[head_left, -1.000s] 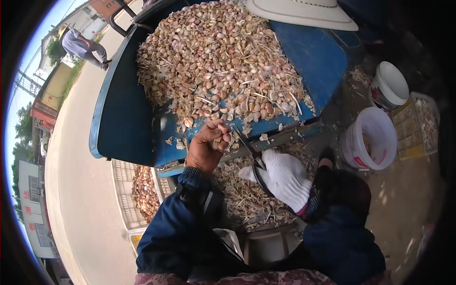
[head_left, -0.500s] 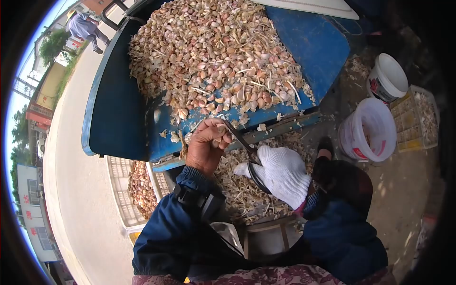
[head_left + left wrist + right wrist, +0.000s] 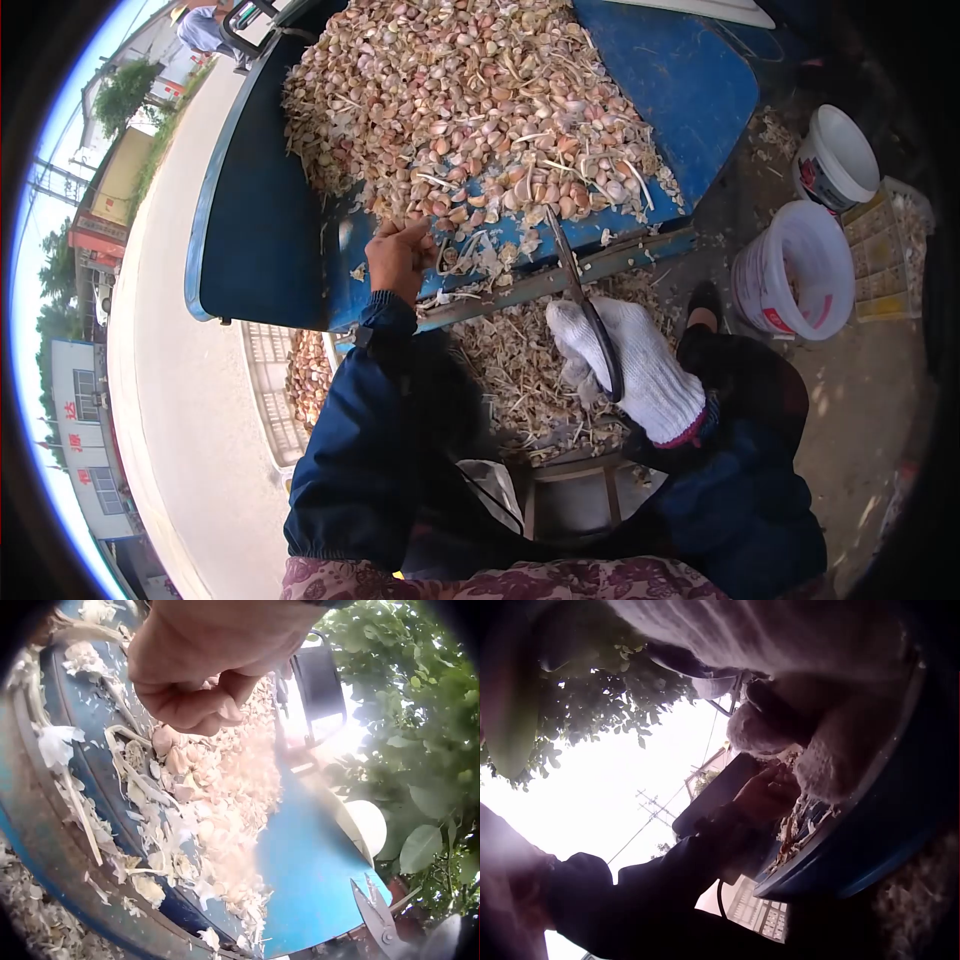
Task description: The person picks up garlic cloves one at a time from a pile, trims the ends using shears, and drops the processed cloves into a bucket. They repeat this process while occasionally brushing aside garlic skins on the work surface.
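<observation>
With fingers of the left hand [image 3: 395, 264] curled together, cannot tell round what; just shifted over the blue bed [image 3: 255, 215] to the near edge of the garlic heap [image 3: 460, 110]. On the right hand [image 3: 652, 370], clamped on the shears [image 3: 569, 262], now apart from the left: probably between cuts.

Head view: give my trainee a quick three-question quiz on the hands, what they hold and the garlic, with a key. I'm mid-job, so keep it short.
1. Multiple choice: what does the gloved right hand hold?
A) a bucket
B) the scissors
C) a hat

2. True or false: the left hand wears no glove.

3. Fill in the colour: the garlic cloves are heaped on a ____ tray.

Key
1. B; the scissors show at the gloved hand, blades pointing toward the heap.
2. True; its fingers are bare.
3. Blue.
</observation>
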{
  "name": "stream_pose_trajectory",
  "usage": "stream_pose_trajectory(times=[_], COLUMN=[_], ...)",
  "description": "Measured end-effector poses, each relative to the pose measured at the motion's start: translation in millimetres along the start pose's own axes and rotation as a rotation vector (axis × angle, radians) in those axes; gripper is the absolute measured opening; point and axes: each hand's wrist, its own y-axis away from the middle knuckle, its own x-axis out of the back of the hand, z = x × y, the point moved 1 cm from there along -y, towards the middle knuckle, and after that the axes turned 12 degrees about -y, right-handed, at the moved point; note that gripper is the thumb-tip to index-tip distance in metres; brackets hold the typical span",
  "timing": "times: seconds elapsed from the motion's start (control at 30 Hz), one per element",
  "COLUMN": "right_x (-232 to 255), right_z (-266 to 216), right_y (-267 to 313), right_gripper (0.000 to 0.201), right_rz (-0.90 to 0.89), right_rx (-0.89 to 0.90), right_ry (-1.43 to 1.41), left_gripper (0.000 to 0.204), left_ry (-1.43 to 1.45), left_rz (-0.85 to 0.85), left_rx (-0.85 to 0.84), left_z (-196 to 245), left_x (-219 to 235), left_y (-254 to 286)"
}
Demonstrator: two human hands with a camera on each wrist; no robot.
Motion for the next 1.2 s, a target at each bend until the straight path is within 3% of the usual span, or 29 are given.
stream_pose_trajectory(times=[0.07,0.13,0.2,0.27,0.37,0.53,0.6,0.63,0.67,0.73,0.9,0.97,1.07,1.1,1.17,1.2], right_x=[4.5,5.4,5.5,5.1,7.6,11.3,7.4,6.3,6.2,7.0,12.4,7.3,9.0,10.0,11.9,12.7], right_z=[-3.1,-8.6,-14.1,-18.0,-25.8,-33.0,-30.7,-30.5,-30.8,-32.6,-32.8,-37.1,-35.5,-36.7,-39.3,-38.5], right_y=[0.3,4.1,7.4,8.6,14.1,19.5,19.9,19.8,20.2,21.8,19.8,26.0,25.7,26.9,29.7,29.8], right_gripper=[0.040,0.040,0.041,0.041,0.036,0.029,0.033,0.034,0.035,0.035,0.035,0.036,0.038,0.038,0.041,0.041], right_rz=[0.038,0.048,0.057,0.085,0.042,0.012,0.054,0.084,0.115,0.106,0.051,0.137,0.113,0.114,0.103,0.104], right_rx=[0.024,0.037,0.050,0.043,0.025,0.040,0.083,0.097,0.111,0.096,0.069,0.141,0.231,0.232,0.209,0.209], right_ry=[0.083,0.052,0.021,-0.045,-0.001,0.021,-0.054,-0.056,-0.058,-0.050,-0.008,0.138,0.185,0.187,0.275,0.274], left_gripper=[0.008,0.006,0.005,0.004,0.008,0.012,0.014,0.017,0.017,0.020,0.021,0.021,0.019,0.019,0.018,0.018], left_ry=[-0.445,-0.363,-0.045,-0.005,-0.294,-0.651,-0.963,-1.128,-1.124,-1.296,-1.368,-1.443,-1.470,-1.468,-1.245,-1.245], left_rz=[0.054,0.076,0.112,0.152,0.203,0.108,0.091,0.071,0.074,-0.082,-0.060,0.016,0.055,0.055,0.036,0.035], left_rx=[-0.133,-0.151,0.179,0.193,-0.166,-0.194,-0.462,-0.690,-0.690,-0.721,-0.743,-1.011,-1.089,-1.090,-0.548,-0.548], left_z=[-1.3,-5.8,-9.8,-10.5,-15.4,-4.1,-13.8,-12.9,-14.2,-15.7,-18.7,-23.9,-32.3,-27.6,-11.4,-5.3], left_x=[-6.4,-10.1,-4.5,-4.3,1.7,-18.8,-18.9,-23.3,-26.3,-33.4,-30.2,-22.5,-12.7,-16.3,-25.7,-31.9], left_y=[-9.1,-18.0,-25.3,-26.1,-33.1,-0.2,-0.8,4.0,4.7,3.4,0.0,-1.5,-11.9,-8.9,0.2,3.1])
